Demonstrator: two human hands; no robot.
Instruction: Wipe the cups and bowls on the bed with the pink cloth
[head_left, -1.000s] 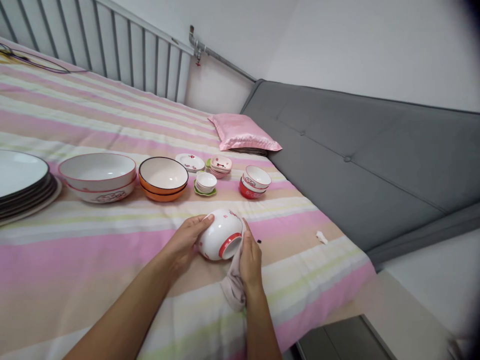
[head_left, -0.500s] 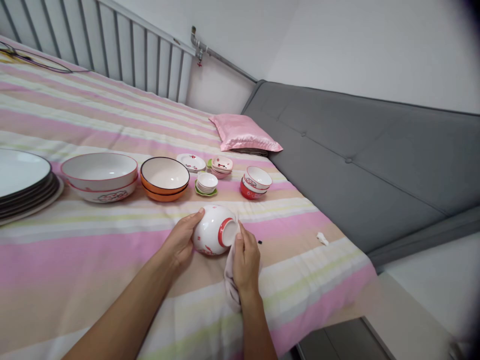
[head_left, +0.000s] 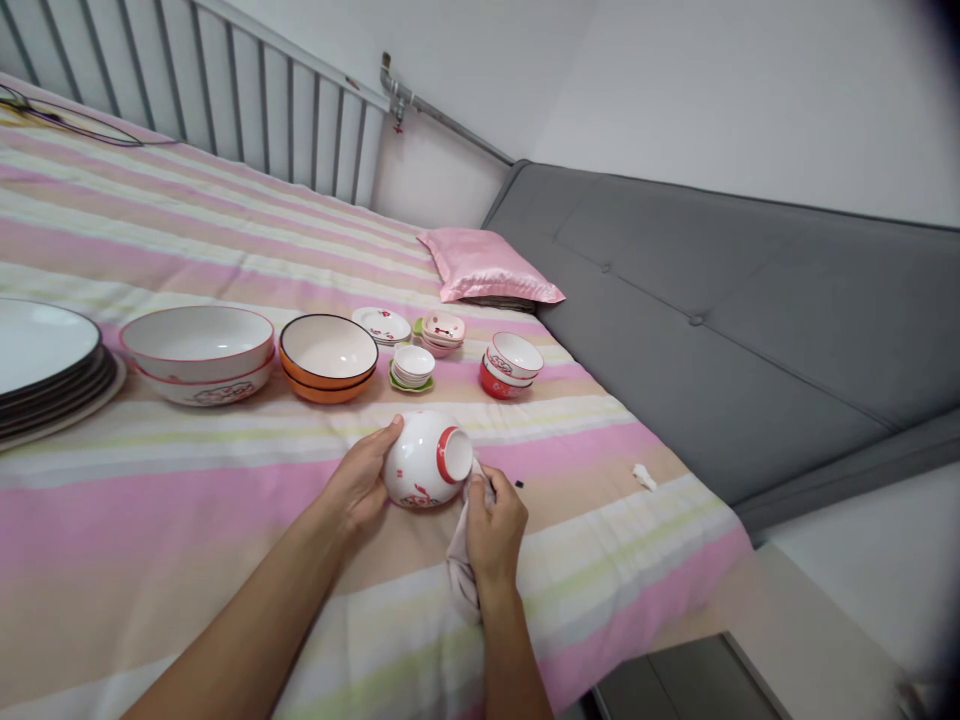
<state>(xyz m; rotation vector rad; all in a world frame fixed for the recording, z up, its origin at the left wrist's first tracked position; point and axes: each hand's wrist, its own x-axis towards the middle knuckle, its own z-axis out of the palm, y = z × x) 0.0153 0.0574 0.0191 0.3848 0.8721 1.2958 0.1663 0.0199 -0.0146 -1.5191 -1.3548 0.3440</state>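
Note:
A white bowl (head_left: 416,465) with red patterns and a red foot ring is tipped on its side above the bed, its base turned to the right. My left hand (head_left: 364,475) grips it by the rim, thumb on top; the inside of the bowl is hidden. A pale pinkish cloth (head_left: 463,570) is pinched in my right hand (head_left: 495,530), close to the foot ring, and its loose end hangs below the fingers. Behind the held bowl sit small white bowls (head_left: 413,364) on a green leaf-shaped dish, and a stack of red and white bowls (head_left: 513,363).
Orange bowls (head_left: 328,360), large white bowls (head_left: 199,350) and dark-edged plates (head_left: 45,350) line up leftward on the striped bedspread (head_left: 225,520). Small dishes (head_left: 442,330) and plates (head_left: 382,325) lie behind. A pink pillow (head_left: 491,265) rests by the grey headboard (head_left: 720,300). Crumpled tissue (head_left: 643,477) lies to the right.
The bowl has turned slightly in my left hand, showing more of its red pattern below. My right hand and the cloth have slid down from the middle of the base to its lower edge.

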